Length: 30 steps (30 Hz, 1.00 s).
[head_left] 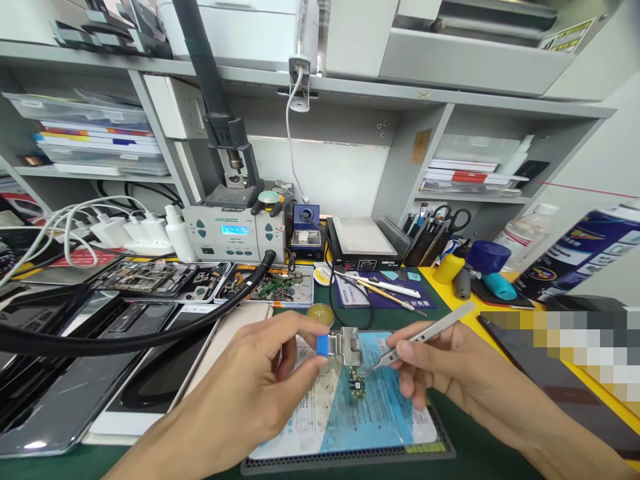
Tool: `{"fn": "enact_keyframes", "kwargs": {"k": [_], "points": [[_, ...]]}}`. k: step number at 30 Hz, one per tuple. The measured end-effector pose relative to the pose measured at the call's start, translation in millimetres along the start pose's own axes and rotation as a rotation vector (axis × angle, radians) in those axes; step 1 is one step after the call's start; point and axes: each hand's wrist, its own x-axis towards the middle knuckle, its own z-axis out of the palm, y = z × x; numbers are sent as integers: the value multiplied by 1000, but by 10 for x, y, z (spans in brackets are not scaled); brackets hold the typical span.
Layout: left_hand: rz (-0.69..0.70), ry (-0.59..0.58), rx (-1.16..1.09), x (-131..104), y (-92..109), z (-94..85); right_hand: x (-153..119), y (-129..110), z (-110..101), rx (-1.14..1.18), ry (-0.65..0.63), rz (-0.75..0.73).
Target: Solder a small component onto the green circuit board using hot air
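Note:
Pinched between the thumb and fingers of my left hand (273,373) is the blue handle of a small metal clamp (351,347). Its silver jaws reach right, and a small green circuit board (357,385) hangs below them. My right hand (435,363) grips metal tweezers (425,337) like a pen, their tips pointing down-left beside the top of the board. Whether the tips touch it, I cannot tell. Under both hands lies a stained blue and white sheet (370,427) on a dark mat (445,443).
Phones (155,380) lie at the left, crossed by a thick black hose (200,323). Behind stand a soldering station (235,233), a parts tray (305,287) and a heating plate (363,240). A small round tin (321,315) sits near my left fingers. Bottles and a spray can (580,250) are at right.

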Motion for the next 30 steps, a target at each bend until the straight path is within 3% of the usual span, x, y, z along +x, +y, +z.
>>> {"fn": "enact_keyframes", "kwargs": {"k": [15,24,30], "points": [[-113,43,-121,18,-13,73,30,7,-13,38,7,5],[-209,70,-394,11,104,102,43,29,-27,61,-2,16],[-177,-14,-378,25,1,92,43,20,-3,72,1,36]]}}
